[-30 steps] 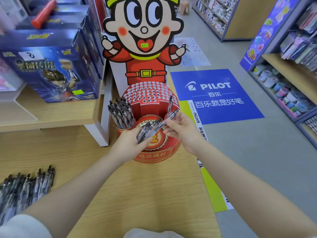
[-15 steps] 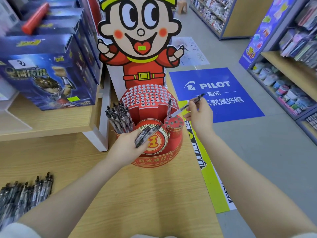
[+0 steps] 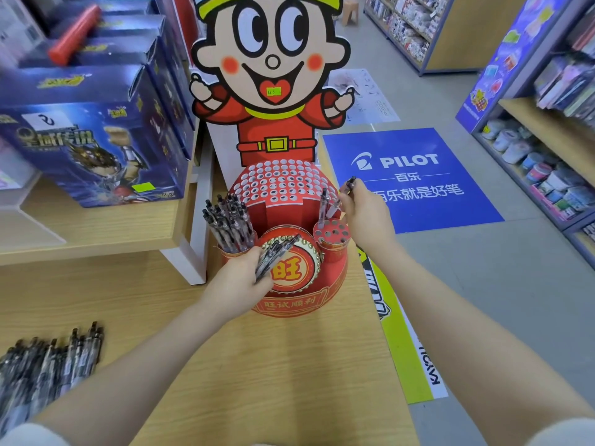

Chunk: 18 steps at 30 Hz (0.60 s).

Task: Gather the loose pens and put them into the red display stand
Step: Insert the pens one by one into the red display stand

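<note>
Single pen [image 3: 341, 197] is slanting tip-down, its long axis running down-left from the pinching right hand [image 3: 363, 214] toward the red display stand's holed right cup [image 3: 331, 233], just below-left of that grip. Left hand [image 3: 238, 281] is gripping a spare bundle of pens [image 3: 273, 255] against the stand front, farther from the cup.

The shop is bright and evenly lit around me, with only a soft, faint shadow under my arms on the wooden table [image 3: 289, 365]. My wide lens bows the edges, so the shelves at far right lean and my forearms stretch at the bottom. The blue boxes [image 3: 90, 140] at upper left and the loose pens [image 3: 48, 362] at lower left smear with blur.
</note>
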Motion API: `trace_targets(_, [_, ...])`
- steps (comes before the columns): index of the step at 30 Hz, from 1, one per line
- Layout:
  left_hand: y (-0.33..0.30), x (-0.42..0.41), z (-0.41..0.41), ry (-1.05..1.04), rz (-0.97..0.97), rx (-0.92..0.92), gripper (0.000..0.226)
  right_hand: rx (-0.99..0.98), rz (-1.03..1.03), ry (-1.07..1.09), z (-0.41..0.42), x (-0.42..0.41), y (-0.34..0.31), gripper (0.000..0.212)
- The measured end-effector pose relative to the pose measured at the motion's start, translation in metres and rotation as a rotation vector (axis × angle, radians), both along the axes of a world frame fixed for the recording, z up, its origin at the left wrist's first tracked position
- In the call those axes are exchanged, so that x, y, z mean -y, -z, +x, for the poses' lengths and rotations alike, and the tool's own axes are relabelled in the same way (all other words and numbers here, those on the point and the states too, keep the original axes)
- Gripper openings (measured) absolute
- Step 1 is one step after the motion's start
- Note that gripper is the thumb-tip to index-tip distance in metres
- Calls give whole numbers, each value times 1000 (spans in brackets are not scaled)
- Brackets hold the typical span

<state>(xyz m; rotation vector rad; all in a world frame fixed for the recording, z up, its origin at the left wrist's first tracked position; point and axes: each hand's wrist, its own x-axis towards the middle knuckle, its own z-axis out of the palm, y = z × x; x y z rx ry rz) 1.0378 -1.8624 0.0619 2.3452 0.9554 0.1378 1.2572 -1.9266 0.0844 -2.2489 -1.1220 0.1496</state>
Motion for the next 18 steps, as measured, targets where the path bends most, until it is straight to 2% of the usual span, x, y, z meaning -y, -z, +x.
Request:
trace_targets(6, [2,-1,0,-34,-42,34,11,11,-57,-38,-1,-2,1,25])
trace_targets(13, [0,-3,-1,-32,-64,30,11,18,-273,-104,5,-13,5,23])
trace_targets(16, [1,-5,-2,-17,-50,4,15,109,-380,-128,8,-21,4,25])
trace_targets(18, [2,-5,-2,-2,-25,-21,25,173,-455,-115,9,-23,5,28])
